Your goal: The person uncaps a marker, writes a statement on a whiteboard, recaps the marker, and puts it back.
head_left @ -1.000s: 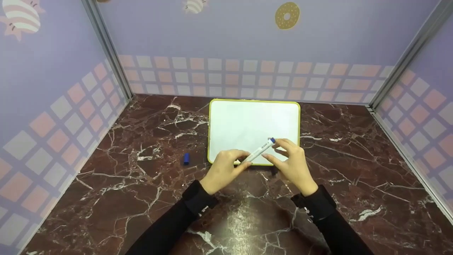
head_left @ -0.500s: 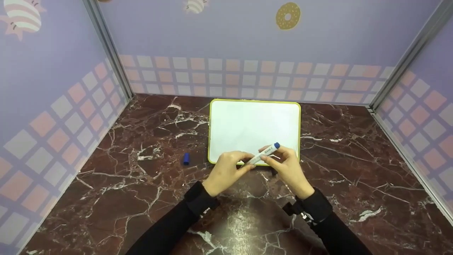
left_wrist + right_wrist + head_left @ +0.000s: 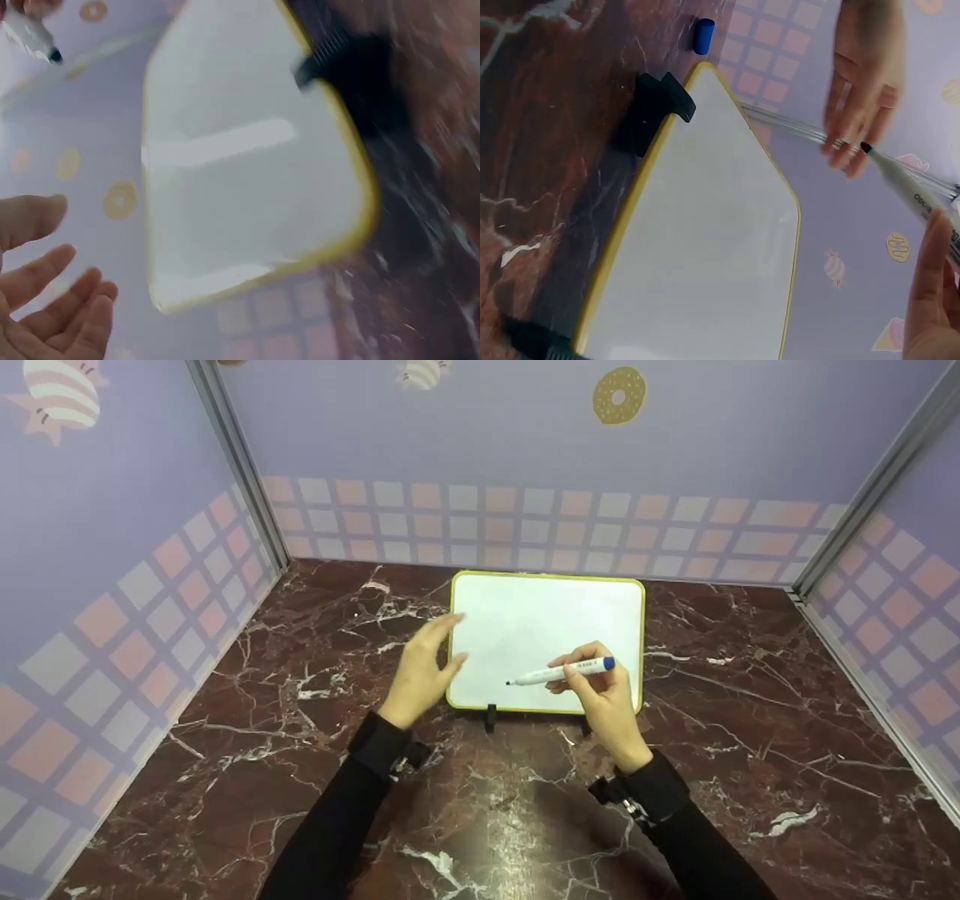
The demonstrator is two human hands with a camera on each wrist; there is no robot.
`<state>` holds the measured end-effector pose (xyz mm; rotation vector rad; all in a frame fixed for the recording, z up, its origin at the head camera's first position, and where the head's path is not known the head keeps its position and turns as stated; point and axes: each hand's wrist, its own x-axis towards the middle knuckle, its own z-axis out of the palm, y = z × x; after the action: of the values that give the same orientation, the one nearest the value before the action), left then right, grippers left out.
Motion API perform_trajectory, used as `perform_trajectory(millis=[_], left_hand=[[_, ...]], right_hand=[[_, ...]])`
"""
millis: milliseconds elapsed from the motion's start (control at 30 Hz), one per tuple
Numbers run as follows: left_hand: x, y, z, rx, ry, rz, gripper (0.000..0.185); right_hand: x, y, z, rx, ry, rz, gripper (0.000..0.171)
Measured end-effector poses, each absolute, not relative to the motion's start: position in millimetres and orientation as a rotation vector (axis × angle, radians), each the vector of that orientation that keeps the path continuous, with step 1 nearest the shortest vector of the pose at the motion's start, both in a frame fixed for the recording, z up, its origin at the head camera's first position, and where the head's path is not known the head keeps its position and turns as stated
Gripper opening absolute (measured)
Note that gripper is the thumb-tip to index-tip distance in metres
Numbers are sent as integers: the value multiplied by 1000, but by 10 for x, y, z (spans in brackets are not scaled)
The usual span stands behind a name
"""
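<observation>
A blank whiteboard point(image 3: 547, 615) with a yellow-green frame lies on the marble table point(image 3: 225, 735). My right hand point(image 3: 581, 675) grips a white marker point(image 3: 562, 670) with a blue end just above the board's near half. Its bare dark tip points left. My left hand point(image 3: 435, 649) hovers with straight fingers at the board's left edge and holds nothing. The right wrist view shows the board point(image 3: 705, 247), the marker point(image 3: 904, 184), the left hand point(image 3: 862, 82) and a blue cap point(image 3: 703, 35) on the table. In the left wrist view the board point(image 3: 247, 172) fills the frame, with the left hand's fingers point(image 3: 52, 300) at bottom left.
Two black clips point(image 3: 491, 716) stick out under the board's near edge. Lilac walls point(image 3: 525, 450) with a checked band close the table on three sides. In the head view the blue cap is hidden behind my left hand.
The left hand has let go of the marker, opened and moved left to the board's edge. The right hand has taken the marker and turned its tip to the left over the board.
</observation>
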<state>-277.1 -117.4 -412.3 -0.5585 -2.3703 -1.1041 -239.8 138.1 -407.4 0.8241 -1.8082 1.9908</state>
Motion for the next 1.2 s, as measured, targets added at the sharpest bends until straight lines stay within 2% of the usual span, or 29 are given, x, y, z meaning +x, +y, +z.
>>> perform_trajectory(millis=[167,467,700,1200], left_hand=[[-2896,-1362,-4351,-422,-2504,-1220,58],[-2974,-1374,-4517,-294,-2580,-1412,44],[-3024,-1369,-4552,-247,-2578,-1553,38],[-3017,-1373,-4537,-263,-2587,-1493,34]], right_hand=[[-2595,1126,-4060,722,-1737,1903,16],[-2852,712,-4199,544,-1709,1871,9],[-2812,597,-4182,563,-1812,1759,15],[-2856,529,-4248,576,-1883,1700,12]])
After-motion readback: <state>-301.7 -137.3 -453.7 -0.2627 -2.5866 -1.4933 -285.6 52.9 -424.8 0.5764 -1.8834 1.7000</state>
